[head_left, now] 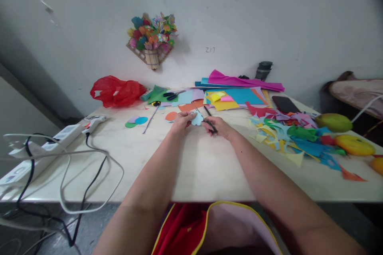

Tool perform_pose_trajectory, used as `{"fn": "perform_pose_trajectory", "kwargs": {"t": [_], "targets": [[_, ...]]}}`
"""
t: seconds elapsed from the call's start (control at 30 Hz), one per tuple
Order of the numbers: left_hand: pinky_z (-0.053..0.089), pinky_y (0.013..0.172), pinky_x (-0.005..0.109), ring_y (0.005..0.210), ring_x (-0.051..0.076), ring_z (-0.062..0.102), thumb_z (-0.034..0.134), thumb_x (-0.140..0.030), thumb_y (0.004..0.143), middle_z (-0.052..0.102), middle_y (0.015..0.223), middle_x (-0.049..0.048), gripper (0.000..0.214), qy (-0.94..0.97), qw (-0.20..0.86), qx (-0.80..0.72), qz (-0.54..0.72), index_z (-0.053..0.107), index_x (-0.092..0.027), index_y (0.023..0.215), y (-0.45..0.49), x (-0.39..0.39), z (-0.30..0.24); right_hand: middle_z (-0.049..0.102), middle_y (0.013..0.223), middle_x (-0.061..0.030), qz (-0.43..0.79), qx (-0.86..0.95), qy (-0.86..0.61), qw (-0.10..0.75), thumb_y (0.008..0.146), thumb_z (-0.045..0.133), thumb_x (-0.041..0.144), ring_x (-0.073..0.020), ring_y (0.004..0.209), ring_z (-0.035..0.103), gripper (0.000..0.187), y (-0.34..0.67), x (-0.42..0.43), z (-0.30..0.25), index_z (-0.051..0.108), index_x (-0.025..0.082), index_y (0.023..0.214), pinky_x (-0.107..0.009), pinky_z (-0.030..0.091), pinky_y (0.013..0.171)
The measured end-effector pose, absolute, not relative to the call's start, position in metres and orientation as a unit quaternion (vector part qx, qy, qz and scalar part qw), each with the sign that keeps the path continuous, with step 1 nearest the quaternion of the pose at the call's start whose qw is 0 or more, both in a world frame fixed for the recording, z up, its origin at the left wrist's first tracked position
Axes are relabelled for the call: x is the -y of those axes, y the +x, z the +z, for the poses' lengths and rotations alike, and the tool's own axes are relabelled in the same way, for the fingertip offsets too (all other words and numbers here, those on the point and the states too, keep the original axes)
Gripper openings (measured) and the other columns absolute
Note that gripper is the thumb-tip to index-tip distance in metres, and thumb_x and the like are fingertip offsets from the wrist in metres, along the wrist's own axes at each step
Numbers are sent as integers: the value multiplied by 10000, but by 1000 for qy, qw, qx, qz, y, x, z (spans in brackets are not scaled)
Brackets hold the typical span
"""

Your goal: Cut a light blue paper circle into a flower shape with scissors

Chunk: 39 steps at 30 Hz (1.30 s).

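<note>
Over the middle of the white table, my left hand (181, 122) pinches a light blue paper cutout (196, 119) with a scalloped edge. My right hand (218, 126) is closed around the black handles of a small pair of scissors (213, 128), whose blades point toward the cutout; whether they touch it I cannot tell. An orange paper circle (171, 116) lies just left of my left hand. Farther left are a blue paper circle (141, 120) and overlapping green and purple ones. Beyond my hands lies a piece of orange paper (190, 106) and a black pen-like stick (207, 110).
Paper scraps (281, 131) spread over the right side, beside several mangoes (354, 144) and a phone (285, 104). Coloured sheets (248, 96), another pair of scissors (172, 95) and a red plastic bag (115, 91) line the back. Power strips (64, 135) with tangled cables occupy the left.
</note>
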<state>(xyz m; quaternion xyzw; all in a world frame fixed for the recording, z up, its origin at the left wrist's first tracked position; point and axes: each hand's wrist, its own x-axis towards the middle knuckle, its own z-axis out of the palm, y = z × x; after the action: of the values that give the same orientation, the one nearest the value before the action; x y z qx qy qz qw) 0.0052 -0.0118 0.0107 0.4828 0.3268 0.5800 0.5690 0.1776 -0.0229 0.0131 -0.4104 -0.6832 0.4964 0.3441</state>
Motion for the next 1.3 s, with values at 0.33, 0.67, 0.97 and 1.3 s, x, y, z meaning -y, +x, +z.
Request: {"fn": "perform_pose_trajectory", "kwargs": {"t": [0.33, 0.67, 0.97, 1.3], "targets": [[375, 466, 220, 453, 77, 487, 761, -285, 533, 562, 521, 6, 249, 471, 570, -328, 588, 576, -123, 569, 7, 11, 10, 510, 493, 44, 487, 687, -418, 342, 692, 620, 408, -52, 345, 452, 307, 177, 25, 15, 581, 142, 840, -150, 303, 303], [369, 451, 214, 444, 79, 490, 757, -286, 526, 556, 502, 3, 260, 456, 557, -341, 604, 557, -123, 556, 12, 12, 12, 502, 480, 49, 487, 677, -432, 344, 674, 640, 357, -55, 344, 451, 259, 174, 28, 17, 581, 147, 813, -151, 286, 288], [400, 482, 232, 468, 95, 517, 764, -291, 499, 573, 518, 11, 269, 432, 553, -351, 620, 564, -123, 561, 16, 13, 13, 525, 514, 32, 488, 679, -422, 351, 693, 624, 387, -59, 345, 448, 273, 174, 23, 9, 568, 158, 830, -159, 266, 271], [402, 481, 236, 463, 97, 514, 767, -289, 489, 570, 510, 10, 279, 423, 555, -356, 622, 553, -122, 551, 16, 12, 13, 516, 518, 43, 485, 683, -424, 345, 681, 626, 352, -68, 352, 461, 260, 175, 20, 4, 557, 169, 852, -161, 254, 252]]}}
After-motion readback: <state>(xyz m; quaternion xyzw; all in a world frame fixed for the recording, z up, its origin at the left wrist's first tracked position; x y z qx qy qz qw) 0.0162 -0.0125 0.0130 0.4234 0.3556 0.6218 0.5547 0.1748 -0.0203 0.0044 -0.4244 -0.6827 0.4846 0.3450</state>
